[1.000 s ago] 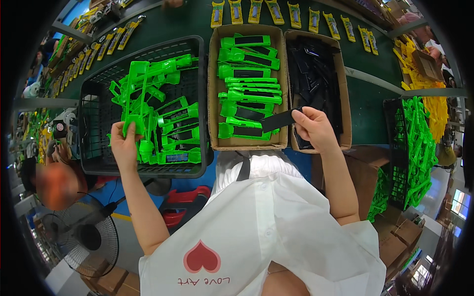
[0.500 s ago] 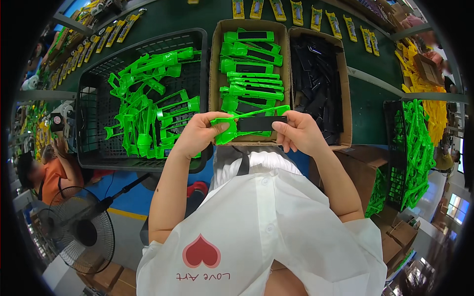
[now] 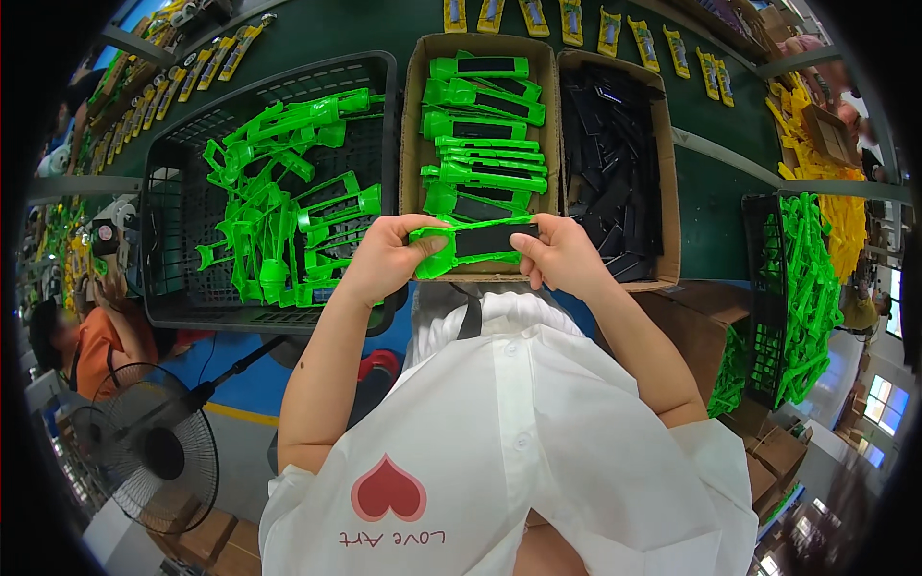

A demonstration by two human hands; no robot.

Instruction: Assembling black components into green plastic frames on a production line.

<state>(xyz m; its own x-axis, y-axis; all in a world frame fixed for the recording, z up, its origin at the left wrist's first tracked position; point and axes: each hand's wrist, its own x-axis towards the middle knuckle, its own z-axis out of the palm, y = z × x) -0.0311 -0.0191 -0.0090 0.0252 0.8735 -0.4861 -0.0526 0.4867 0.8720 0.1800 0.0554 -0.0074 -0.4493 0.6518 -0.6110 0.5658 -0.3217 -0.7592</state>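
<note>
Frame (image 3: 444, 259) runs crosswise, broad end leftward; left hand (image 3: 382, 257) pinches it, right hand (image 3: 567, 257) pinches black panel (image 3: 484, 239)

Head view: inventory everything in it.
Held frame: 1, green, between both hands
Held panel: 1, black, against held frame
Left crate: 1, black, left
Loose frames: many, green, in left crate
Centre carton: 1, brown, centre
Panelled frames: many, green and black, in centre carton
Right carton: 1, brown, beside centre carton
Loose panels: many, black, in right carton
Table: 1, dark green, under cartons
Yellow pieces: several, yellow, far side
Right crate: 1, black, far right, green pieces inside
Fan: 1, black, lower left
Co-worker: at least 1, orange top, left
Shirt: 1, white, bottom
Left hand: 1, bare, on held frame
Right hand: 1, bare, on held panel
</note>
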